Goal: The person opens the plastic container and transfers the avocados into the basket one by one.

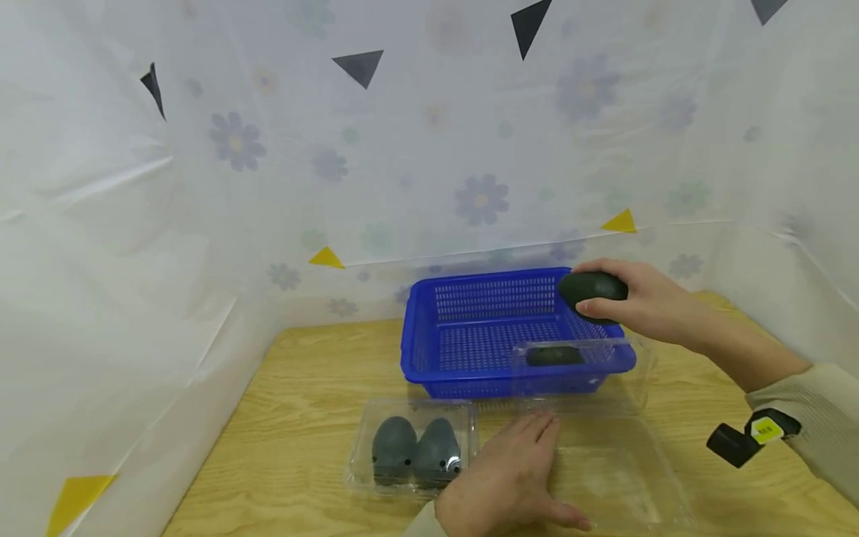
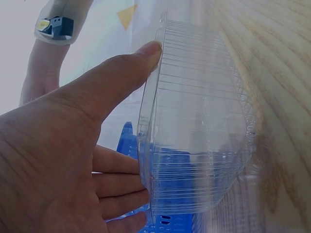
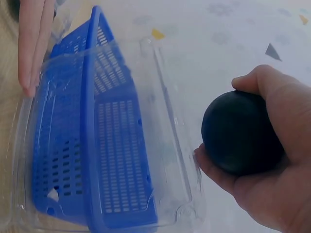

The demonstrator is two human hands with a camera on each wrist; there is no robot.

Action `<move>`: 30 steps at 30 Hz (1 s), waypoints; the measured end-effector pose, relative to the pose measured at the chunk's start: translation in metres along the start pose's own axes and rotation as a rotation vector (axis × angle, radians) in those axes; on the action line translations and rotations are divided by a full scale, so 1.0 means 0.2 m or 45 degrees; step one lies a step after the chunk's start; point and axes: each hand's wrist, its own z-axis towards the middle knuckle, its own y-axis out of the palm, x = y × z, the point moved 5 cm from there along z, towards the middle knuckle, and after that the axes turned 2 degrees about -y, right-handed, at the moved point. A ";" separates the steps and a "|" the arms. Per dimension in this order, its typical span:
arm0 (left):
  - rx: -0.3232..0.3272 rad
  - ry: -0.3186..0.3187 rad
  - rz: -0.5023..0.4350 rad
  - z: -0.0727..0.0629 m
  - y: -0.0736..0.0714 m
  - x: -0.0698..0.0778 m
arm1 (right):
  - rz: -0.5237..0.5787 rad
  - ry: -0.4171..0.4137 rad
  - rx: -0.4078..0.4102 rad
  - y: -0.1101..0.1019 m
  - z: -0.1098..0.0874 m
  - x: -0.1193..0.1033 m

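Observation:
My right hand (image 1: 624,298) grips a dark green, egg-shaped avocado (image 1: 590,292) above the right end of the blue basket (image 1: 419,328). In the right wrist view, thumb and fingers wrap around the avocado (image 3: 238,133). Below it, a clear plastic clamshell box (image 1: 624,470) lies unfolded on the table, its lid (image 1: 584,388) raised against the basket's front. My left hand (image 1: 506,473) rests along that box's left rim with fingers extended; the left wrist view shows the thumb at the rim of the clear box (image 2: 194,97), with no contents visible inside.
A closed clear clamshell box (image 1: 359,447) with two dark avocados (image 1: 394,444) stands left of the left hand. The wooden table (image 1: 302,373) is enclosed by pale flower-patterned sheeting (image 1: 403,149). A dark oval patch shows on the raised lid.

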 end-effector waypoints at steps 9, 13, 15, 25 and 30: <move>0.024 0.019 0.041 0.00 -0.01 0.00 | -0.147 -0.018 -0.022 0.03 0.10 0.09; 0.006 0.026 0.055 0.00 -0.01 0.00 | -0.166 0.001 -0.052 0.05 0.13 0.15; -0.008 0.022 0.063 0.00 0.00 0.00 | -0.176 0.010 -0.068 0.06 0.14 0.17; 0.007 0.008 0.083 0.00 0.00 0.00 | -0.247 -0.129 -0.132 0.08 0.21 0.26; 0.017 0.014 0.079 0.00 -0.01 0.00 | -0.320 -0.234 -0.189 0.10 0.24 0.28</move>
